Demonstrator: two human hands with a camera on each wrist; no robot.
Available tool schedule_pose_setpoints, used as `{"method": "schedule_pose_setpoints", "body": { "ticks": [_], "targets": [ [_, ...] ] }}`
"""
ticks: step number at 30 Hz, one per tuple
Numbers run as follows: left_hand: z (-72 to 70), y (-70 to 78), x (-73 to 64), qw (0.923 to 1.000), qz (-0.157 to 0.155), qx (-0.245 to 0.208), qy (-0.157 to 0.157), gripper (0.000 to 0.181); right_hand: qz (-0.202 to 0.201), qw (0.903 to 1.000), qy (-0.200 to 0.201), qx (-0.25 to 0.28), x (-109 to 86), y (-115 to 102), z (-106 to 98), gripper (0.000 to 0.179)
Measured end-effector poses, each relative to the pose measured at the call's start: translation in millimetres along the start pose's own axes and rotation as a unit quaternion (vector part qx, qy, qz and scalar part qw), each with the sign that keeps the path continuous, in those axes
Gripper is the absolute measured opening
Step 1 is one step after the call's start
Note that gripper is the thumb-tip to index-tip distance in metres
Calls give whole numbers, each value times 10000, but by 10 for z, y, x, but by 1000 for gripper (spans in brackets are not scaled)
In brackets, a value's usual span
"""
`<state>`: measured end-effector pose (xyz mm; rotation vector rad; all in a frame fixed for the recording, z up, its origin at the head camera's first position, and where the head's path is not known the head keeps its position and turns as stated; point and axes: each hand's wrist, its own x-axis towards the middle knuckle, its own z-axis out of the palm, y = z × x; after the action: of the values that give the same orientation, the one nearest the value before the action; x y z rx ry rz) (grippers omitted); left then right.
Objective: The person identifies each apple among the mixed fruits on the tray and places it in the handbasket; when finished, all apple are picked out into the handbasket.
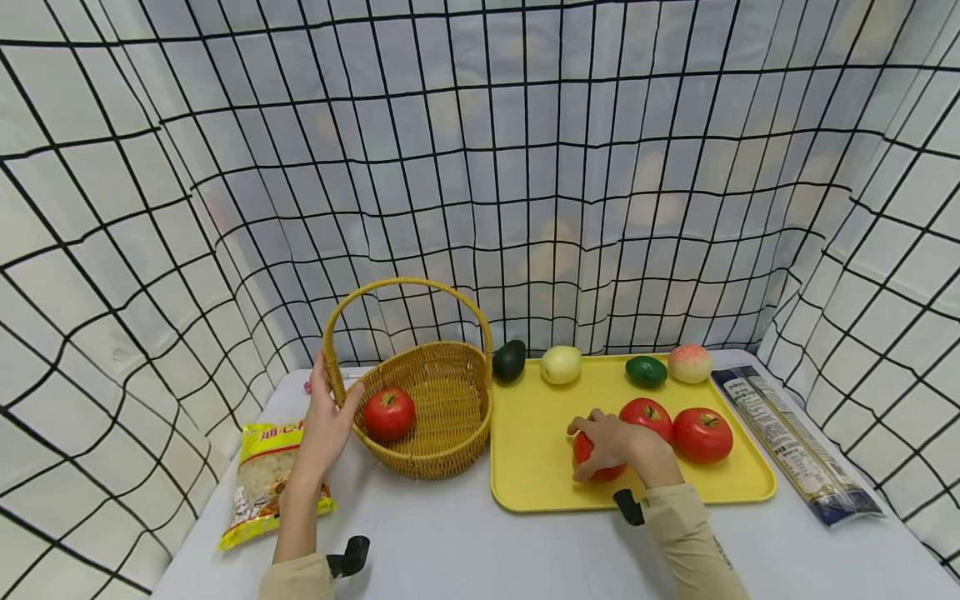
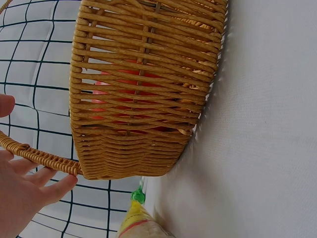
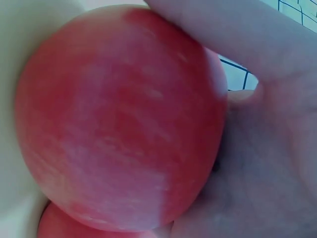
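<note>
My left hand [image 1: 330, 421] holds the wicker basket [image 1: 423, 467] by the left base of its arched handle [image 1: 408, 282]. In the left wrist view the fingers lie against the handle, with the thumb on its other side. One red apple [image 1: 388, 414] sits inside the basket and shows through the weave. My right hand [image 1: 615, 443] grips another red apple [image 3: 119, 119] over the front of the yellow tray [image 1: 540, 492], thumb and fingers around its sides. Two more red apples, one [image 1: 647, 417] partly behind that hand and one [image 1: 702, 435] farther right, rest on the tray.
Along the tray's back lie a dark avocado [image 1: 509, 362], a pale yellow-green fruit [image 1: 561, 365], a green fruit [image 1: 646, 372] and a peach [image 1: 689, 364]. A yellow food bag [image 1: 262, 483] lies left, a long packet [image 1: 795, 442] right. Black netting [image 1: 525, 167] surrounds the table.
</note>
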<state>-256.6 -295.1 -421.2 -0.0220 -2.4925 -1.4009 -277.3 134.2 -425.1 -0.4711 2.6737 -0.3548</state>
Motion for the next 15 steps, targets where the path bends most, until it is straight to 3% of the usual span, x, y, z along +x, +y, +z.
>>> {"method": "schedule_pose_setpoints", "body": {
  "ticks": [15],
  "targets": [
    [24, -19, 11, 10000, 6, -62, 13, 91, 19, 10000, 28, 0, -25, 38, 4, 58]
  ]
}}
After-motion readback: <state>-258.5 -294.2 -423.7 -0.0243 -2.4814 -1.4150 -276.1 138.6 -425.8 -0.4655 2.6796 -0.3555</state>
